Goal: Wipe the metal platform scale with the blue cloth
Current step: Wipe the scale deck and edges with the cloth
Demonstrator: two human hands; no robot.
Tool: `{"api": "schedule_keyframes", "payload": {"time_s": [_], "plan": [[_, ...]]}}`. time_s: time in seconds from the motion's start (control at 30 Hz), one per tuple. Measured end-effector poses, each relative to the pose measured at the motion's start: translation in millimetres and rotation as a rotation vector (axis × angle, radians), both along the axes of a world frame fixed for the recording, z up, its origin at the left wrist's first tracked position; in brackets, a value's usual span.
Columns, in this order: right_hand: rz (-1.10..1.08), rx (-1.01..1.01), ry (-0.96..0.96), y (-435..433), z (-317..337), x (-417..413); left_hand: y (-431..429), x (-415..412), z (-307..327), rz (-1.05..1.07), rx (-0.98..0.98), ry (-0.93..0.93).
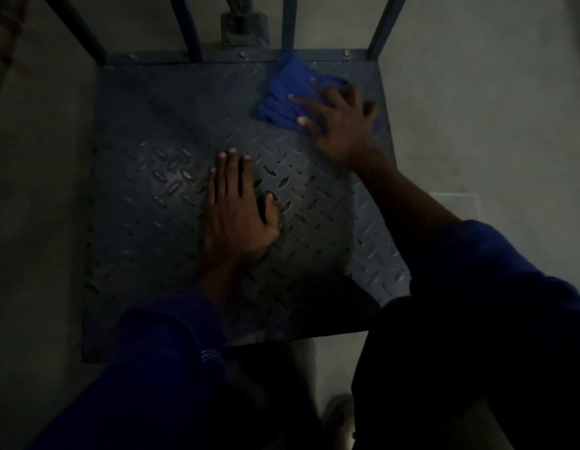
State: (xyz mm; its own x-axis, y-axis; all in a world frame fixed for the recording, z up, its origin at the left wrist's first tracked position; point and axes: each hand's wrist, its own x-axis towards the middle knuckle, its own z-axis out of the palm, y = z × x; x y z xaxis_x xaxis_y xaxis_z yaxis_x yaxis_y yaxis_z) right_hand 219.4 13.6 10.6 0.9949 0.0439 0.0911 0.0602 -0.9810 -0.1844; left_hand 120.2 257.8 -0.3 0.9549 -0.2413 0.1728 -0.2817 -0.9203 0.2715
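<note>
Blue cloth (287,92) half under right hand (342,126)

Dim warehouse-like work area: checker-plate platform scale (158,131), blue steel rails (289,24), bare concrete floor (477,92).

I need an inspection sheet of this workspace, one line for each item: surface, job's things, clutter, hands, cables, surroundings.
Surface: metal platform scale, tread-pattern plate, dimly lit.
Job's things: blue cloth, bunched at the plate's far right corner.
Clutter: nothing seen.
Hands: right hand presses the cloth with spread fingers; left hand lies flat on the plate's middle.
Cables: nothing seen.
Surroundings: blue rail bars stand at the far edge; grey floor lies around the scale.
</note>
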Motion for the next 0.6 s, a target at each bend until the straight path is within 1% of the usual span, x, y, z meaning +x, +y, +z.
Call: {"api": "schedule_keyframes", "payload": {"time_s": [0.07, 0.17, 0.3, 0.4, 0.47, 0.53, 0.6], "plan": [[0.001, 0.001, -0.045, 5, -2, -7, 1, 0, -1, -0.004, -0.014, -0.019], [0.094, 0.004, -0.102, 7, 2, -19, 0, 0, -3, -0.008, -0.038, -0.033], [0.202, 0.066, -0.185, 13, -13, -65, 1, 2, -4, -0.005, -0.098, -0.018], [0.185, 0.151, -0.248, 18, -10, -99, 4, -2, -6, -0.007, -0.054, -0.014], [0.227, 0.183, -0.281, 18, -14, -120, 8, -11, -7, -0.016, -0.019, -0.017], [0.258, 0.214, -0.252, 22, -14, -144, 15, -28, -9, -0.027, 0.016, -0.014], [0.223, 0.203, -0.226, 29, -13, -172, 26, -51, -9, -0.031, 0.037, -0.019]]}}
